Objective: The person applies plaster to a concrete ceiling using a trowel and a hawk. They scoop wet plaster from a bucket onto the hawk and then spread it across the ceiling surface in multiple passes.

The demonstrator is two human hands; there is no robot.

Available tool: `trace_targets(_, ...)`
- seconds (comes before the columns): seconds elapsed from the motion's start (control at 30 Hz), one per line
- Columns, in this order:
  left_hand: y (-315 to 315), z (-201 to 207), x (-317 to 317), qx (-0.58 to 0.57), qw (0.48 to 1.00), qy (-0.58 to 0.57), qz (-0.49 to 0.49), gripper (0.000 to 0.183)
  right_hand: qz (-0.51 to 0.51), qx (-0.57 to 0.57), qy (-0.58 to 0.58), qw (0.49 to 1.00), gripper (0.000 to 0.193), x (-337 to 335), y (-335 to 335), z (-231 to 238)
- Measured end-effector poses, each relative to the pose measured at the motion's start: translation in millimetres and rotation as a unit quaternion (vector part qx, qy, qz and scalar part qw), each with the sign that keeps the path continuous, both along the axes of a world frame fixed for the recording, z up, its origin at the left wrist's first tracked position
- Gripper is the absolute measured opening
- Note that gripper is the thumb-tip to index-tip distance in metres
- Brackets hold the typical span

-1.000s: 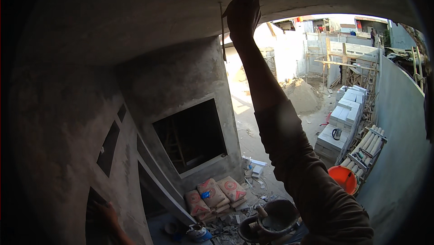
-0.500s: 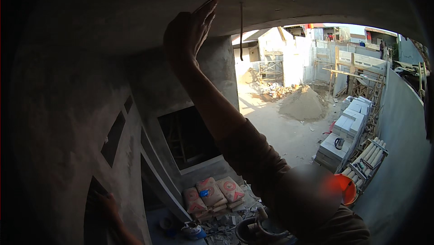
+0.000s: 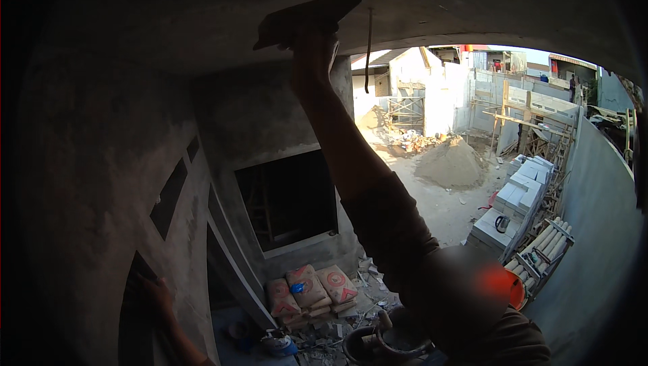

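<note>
Overhead, my right hand [image 3: 314, 52] is closed on a flat plastering trowel [image 3: 314, 16], its dark plate held up close under the rough ceiling [image 3: 202, 35]. Shadow hides the handle, and whether the plate touches the ceiling is hard to tell. Down at the left, my left hand [image 3: 156, 296] grips the edge of a dark opening [image 3: 131, 319] in the grey plastered wall [image 3: 169, 265]. Its fingertips are lost in the dark. A thin rod [image 3: 368, 52] hangs from the ceiling just right of the trowel.
Below lie stacked cement bags [image 3: 310, 288], rubble [image 3: 368, 281] and dark buckets [image 3: 398, 339]. An orange tub [image 3: 516, 290] stands at the right by bundled poles [image 3: 540, 251] and pale blocks [image 3: 516, 194]. A sand heap [image 3: 452, 163] rises outside. A blurred patch covers part near my right sleeve.
My right hand has moved right and slightly down, and the trowel has turned from edge-on to showing its flat plate. My left hand remains at the opening.
</note>
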State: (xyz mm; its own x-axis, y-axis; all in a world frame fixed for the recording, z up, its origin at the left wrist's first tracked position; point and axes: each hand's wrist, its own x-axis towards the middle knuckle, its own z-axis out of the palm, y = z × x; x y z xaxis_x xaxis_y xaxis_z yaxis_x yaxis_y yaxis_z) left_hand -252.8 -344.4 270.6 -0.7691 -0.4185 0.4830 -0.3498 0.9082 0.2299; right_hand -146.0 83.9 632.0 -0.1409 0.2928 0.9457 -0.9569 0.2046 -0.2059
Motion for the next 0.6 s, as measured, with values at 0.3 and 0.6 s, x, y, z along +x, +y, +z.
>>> trace_targets(0.3, 14.3, 20.7, 29.6, -0.055, 0.997, -0.008, 0.044, 0.086, 0.299, -0.077, 0.090, 0.947, 0.018, 94.8, 92.8, 51.9)
trace_targets(0.6, 23.2, 33.2, 48.5, -0.061, 0.996, -0.033, 0.053, 0.083, 0.395, 0.084, 0.187, 0.896, 0.028, 218.5, 90.0, 37.5)
